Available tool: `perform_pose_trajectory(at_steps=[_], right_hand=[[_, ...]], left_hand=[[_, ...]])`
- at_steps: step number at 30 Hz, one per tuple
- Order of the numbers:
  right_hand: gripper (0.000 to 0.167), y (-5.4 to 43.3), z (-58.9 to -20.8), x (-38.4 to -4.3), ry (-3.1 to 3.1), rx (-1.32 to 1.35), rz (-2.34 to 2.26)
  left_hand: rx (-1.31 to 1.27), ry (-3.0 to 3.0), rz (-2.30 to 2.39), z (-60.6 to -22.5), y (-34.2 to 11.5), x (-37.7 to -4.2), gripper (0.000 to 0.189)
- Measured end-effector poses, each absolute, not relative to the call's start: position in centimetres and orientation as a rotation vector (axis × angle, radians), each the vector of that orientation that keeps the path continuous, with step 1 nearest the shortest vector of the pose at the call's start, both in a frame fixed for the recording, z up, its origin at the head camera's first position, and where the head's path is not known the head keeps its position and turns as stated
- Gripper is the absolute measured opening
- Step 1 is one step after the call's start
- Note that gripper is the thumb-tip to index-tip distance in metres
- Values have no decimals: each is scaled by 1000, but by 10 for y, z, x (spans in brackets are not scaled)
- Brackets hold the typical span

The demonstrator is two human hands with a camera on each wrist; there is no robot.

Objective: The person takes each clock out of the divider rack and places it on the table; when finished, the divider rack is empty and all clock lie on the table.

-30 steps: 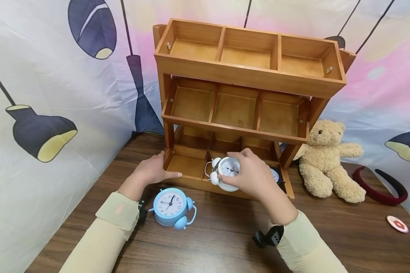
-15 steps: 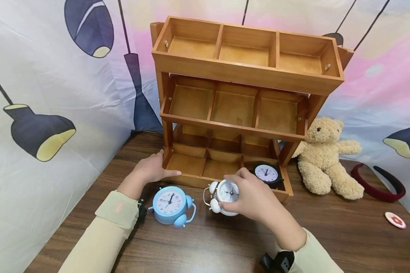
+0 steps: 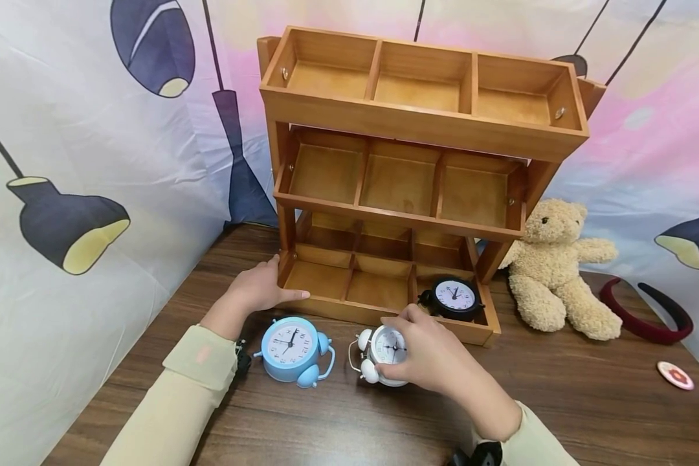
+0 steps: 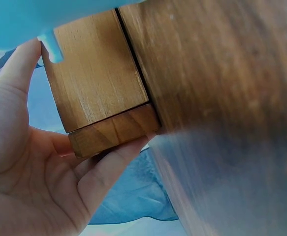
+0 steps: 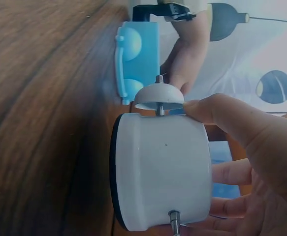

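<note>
My right hand (image 3: 428, 353) grips a white twin-bell alarm clock (image 3: 389, 346) by its sides, dial up, low over the table in front of the shelf. In the right wrist view the thumb lies by one bell of the white clock (image 5: 163, 167), other fingers partly hidden behind it. At the lower left corner of the wooden tiered shelf (image 3: 425, 136), my left hand (image 3: 258, 289) holds the end of the bottom tray, thumb along its front edge; the left wrist view shows fingers bent round that wooden corner (image 4: 99, 73). A light-blue alarm clock (image 3: 289, 349) lies dial up between the hands.
A black alarm clock (image 3: 454, 298) lies in the bottom tray's right compartment. Right of the shelf sit a teddy bear (image 3: 553, 272), a dark red headband (image 3: 641, 327) and a small round badge (image 3: 675, 375). A printed cloth (image 3: 122, 310) hangs behind and left of the table.
My right hand has brought the white clock from over the bottom tray's front edge down and toward me, to the table. The black clock has come into fuller view. My left hand keeps its place.
</note>
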State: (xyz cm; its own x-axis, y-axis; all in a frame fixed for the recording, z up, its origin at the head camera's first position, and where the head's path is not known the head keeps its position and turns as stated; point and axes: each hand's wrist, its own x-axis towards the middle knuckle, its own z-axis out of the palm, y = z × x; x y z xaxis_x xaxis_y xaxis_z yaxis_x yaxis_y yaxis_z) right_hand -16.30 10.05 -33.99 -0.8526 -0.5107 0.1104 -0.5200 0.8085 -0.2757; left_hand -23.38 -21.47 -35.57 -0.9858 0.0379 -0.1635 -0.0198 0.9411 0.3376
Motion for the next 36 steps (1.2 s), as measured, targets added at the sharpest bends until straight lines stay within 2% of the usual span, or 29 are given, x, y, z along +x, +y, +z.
perform_pose_trajectory(at_steps=[36], right_hand=[[66,106,-355,-168,-2988,815,492]], left_hand=[[8,2924,510,-356,-214,-233,120]])
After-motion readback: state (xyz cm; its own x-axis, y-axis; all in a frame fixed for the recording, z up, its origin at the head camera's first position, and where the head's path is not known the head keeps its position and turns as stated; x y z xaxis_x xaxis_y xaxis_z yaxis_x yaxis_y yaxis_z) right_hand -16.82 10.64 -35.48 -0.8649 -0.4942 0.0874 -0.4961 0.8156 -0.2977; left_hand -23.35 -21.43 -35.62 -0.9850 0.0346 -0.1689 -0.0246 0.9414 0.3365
